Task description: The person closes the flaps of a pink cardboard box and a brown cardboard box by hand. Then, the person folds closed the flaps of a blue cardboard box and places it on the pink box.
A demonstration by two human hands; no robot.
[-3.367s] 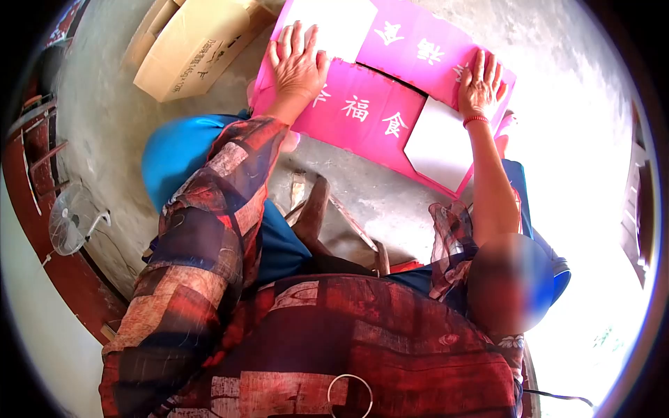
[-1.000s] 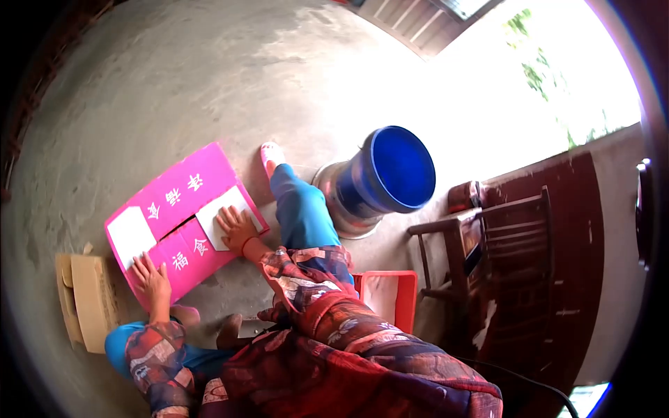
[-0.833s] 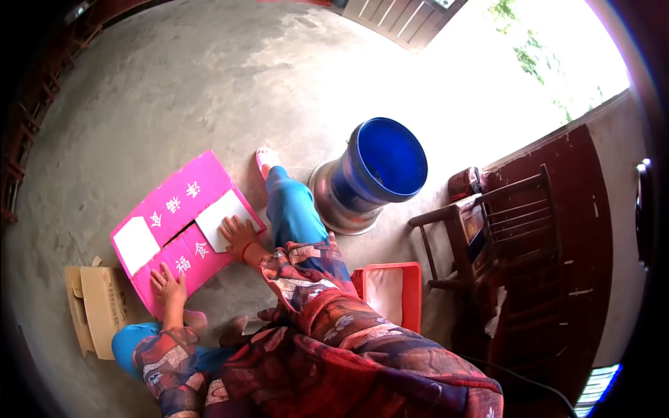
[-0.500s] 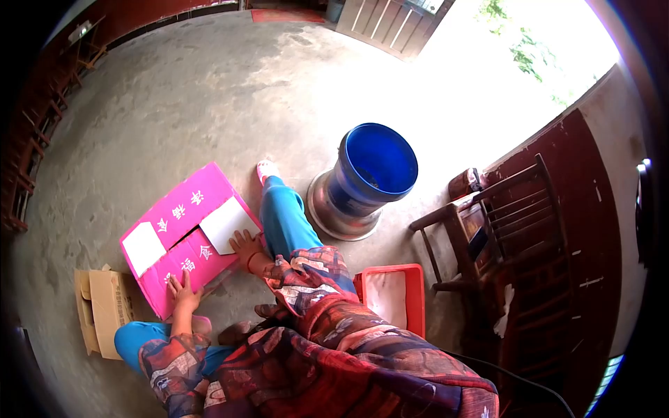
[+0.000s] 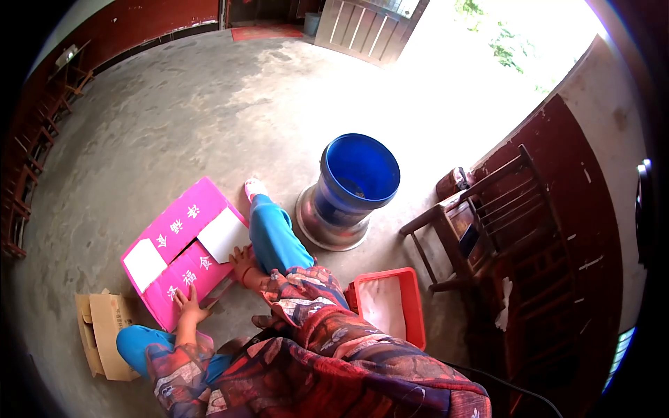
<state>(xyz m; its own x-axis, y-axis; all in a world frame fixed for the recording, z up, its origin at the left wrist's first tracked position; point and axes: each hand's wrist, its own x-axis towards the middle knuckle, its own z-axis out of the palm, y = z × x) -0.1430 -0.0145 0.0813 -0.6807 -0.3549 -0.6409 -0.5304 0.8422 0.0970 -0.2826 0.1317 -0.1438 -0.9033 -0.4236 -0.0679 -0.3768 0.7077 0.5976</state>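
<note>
A pink cardboard box [image 5: 187,217] with white lettering lies on the floor before me. Its top flaps are folded down, with a narrow dark gap in the middle and white flap pieces at either end. Near the lettering on the close edge, my left hand [image 5: 189,306] rests with its fingers spread and thumb apart. My right hand [image 5: 245,266] touches the box's right corner, beside the white flap [image 5: 223,235], fingers apart. My blue-trousered legs are on either side of the box.
An opened brown carton [image 5: 110,327] stands at left. To the right are a blue bucket [image 5: 361,167] on a metal base, a red basin [image 5: 416,306] with white contents, and a wooden chair [image 5: 446,237]. A dark cable [image 5: 502,380] runs at lower right. The doorway is bright.
The camera view has shifted a little. My right hand has slid off the white flap toward the box's right edge. My left hand's fingers are more spread over the near edge.
</note>
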